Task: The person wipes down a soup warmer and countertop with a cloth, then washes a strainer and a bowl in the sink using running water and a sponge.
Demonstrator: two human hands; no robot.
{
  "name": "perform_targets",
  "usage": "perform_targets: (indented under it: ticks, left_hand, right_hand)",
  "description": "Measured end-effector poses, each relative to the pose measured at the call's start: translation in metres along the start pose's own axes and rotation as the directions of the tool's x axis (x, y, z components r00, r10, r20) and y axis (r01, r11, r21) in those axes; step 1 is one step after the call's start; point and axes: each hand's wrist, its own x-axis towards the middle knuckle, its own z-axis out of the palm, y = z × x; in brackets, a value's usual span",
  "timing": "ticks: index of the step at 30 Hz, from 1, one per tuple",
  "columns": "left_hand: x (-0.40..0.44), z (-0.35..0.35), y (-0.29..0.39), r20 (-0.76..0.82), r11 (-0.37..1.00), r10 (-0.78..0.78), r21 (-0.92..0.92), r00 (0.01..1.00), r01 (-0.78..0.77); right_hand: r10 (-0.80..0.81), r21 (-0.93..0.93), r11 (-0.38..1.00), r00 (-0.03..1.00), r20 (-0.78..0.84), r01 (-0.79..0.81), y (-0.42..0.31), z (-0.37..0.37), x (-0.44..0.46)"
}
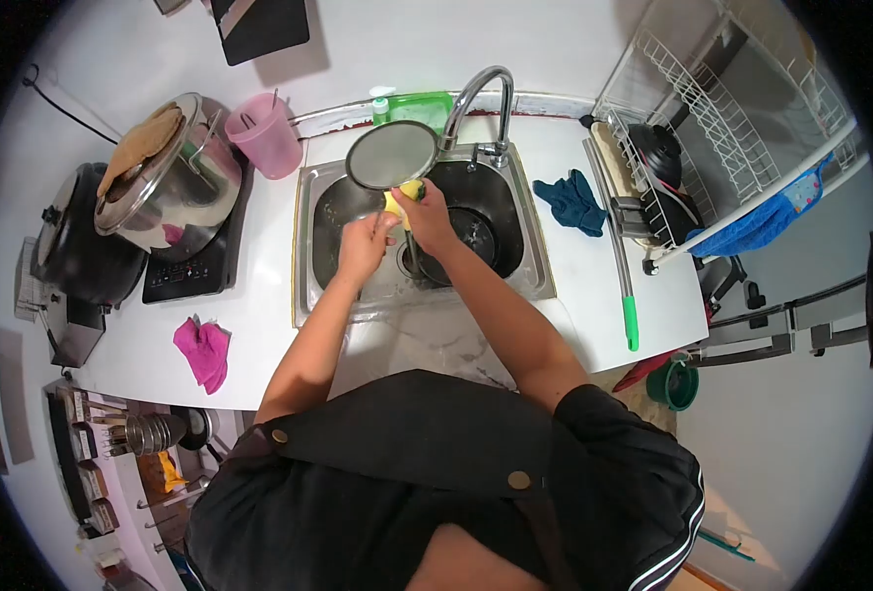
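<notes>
Over the metal sink [303,258], my right hand [427,217] is closed round a yellow sponge [404,200]. My left hand [366,244] is just to its left, fingers bent together at the handle end of a round, flat strainer or splatter screen [392,155]. The screen's disc is raised above the back of the sink, beside the curved faucet [503,98]. Most of the handle is hidden by my fingers. A dark round pan [471,236] lies in the right part of the sink.
Left: a large steel pot [200,197] on a black cooktop [185,279], a pink pitcher [265,138] and a pink cloth [203,353]. Right: a teal cloth [572,203], a green-handled pole [631,320] and a white dish rack [712,108]. Behind the sink stands a green bottle [381,111].
</notes>
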Motion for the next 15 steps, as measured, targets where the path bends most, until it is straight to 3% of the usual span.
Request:
perform_targets:
  ticks: [1,2,4,5,6,7,8,10,12,13,15]
  left_hand:
    - [-0.001,-0.006,0.005,-0.078,0.995,-0.048,-0.093,0.996,0.041]
    - [-0.001,-0.012,0.009,-0.082,0.995,-0.052,-0.091,0.995,0.044]
    - [0.006,-0.025,0.013,-0.238,0.961,-0.068,-0.276,0.969,-0.001]
    - [0.014,-0.030,0.003,-0.267,0.972,-0.103,-0.234,0.958,0.040]
    - [0.017,-0.029,-0.006,-0.266,0.971,-0.105,-0.236,0.958,0.041]
    - [0.016,-0.031,0.014,-0.328,0.948,-0.123,-0.317,0.937,0.014]
    - [0.016,-0.032,0.025,-0.387,0.919,-0.146,-0.394,0.910,-0.020]
    - [0.019,-0.035,0.020,-0.402,0.921,-0.121,-0.386,0.908,-0.048]
    - [0.024,-0.040,0.024,-0.604,0.930,-0.295,-0.358,0.740,0.078]
    - [0.031,-0.051,0.016,-0.658,0.894,-0.196,-0.424,0.727,-0.142]
    - [0.034,-0.073,0.007,-0.738,0.911,-0.185,-0.376,0.649,-0.167]
  right_hand:
    - [-0.059,-0.158,0.986,0.998,-0.037,0.052,-0.004,0.003,0.001]
    - [-0.055,-0.156,0.987,0.998,-0.034,0.050,-0.007,0.004,0.002]
    - [-0.185,-0.568,0.801,0.981,0.064,0.189,-0.017,0.005,0.002]
    - [-0.183,-0.569,0.801,0.981,0.064,0.186,-0.011,0.005,0.000]
    - [-0.255,-0.607,0.733,0.951,0.172,0.307,-0.005,0.006,-0.002]
    - [-0.316,-0.628,0.652,0.905,0.284,0.425,0.000,0.006,-0.003]
    - [-0.315,-0.630,0.650,0.905,0.286,0.425,-0.005,0.010,-0.007]
    - [-0.113,-0.681,0.679,0.955,0.273,0.275,-0.013,0.013,-0.013]
    - [-0.074,-0.652,0.693,0.931,0.359,0.306,-0.010,0.003,-0.019]
    - [-0.032,-0.618,0.714,0.896,0.442,0.330,-0.007,-0.005,-0.019]
    - [0.052,-0.670,0.677,0.888,0.457,0.305,-0.001,-0.031,-0.008]
